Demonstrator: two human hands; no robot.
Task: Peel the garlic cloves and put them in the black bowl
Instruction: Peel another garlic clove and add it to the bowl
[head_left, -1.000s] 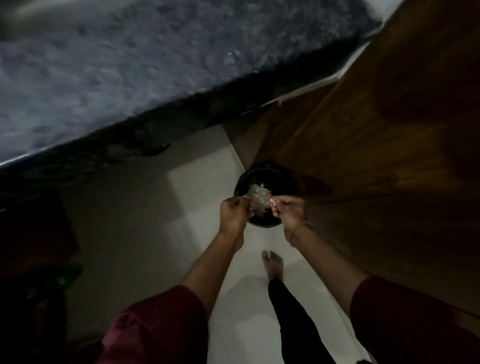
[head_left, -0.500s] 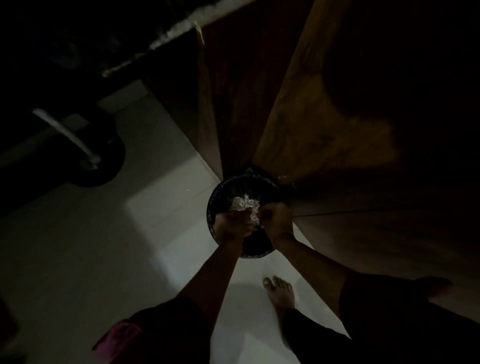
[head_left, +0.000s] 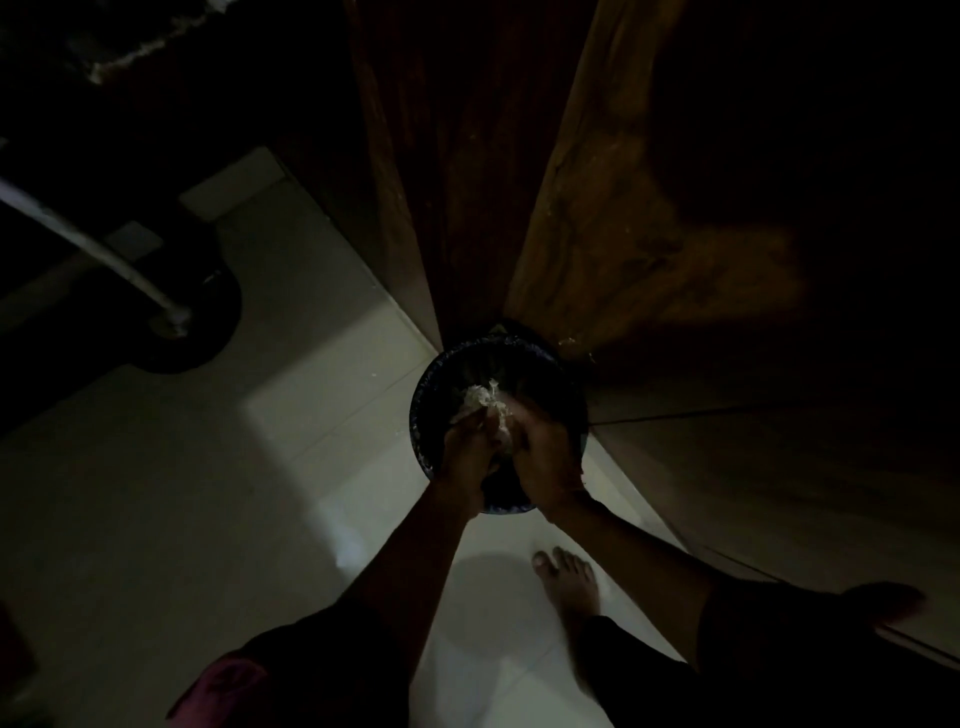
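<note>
Garlic skins (head_left: 485, 402), a pale papery clump, sit between your two hands over a round black container (head_left: 431, 415) on the floor. Your left hand (head_left: 467, 449) and right hand (head_left: 545, 452) are both curled nearly closed, fingertips pinched on the clump from either side; whether a clove lies inside the clump cannot be told in this light.

Compared with a second ago, your hands have dropped from above the container to down inside its rim, and the view has gone much darker. Judged from this, you are discarding skins, not depositing a peeled clove.

The container stands against the corner of a wooden cabinet (head_left: 649, 234) on pale floor tiles (head_left: 260, 467). Its contents below your hands are too dark to read. Whether it is the task's black bowl or a bin cannot be told. Your bare foot (head_left: 569, 579) stands nearby.
</note>
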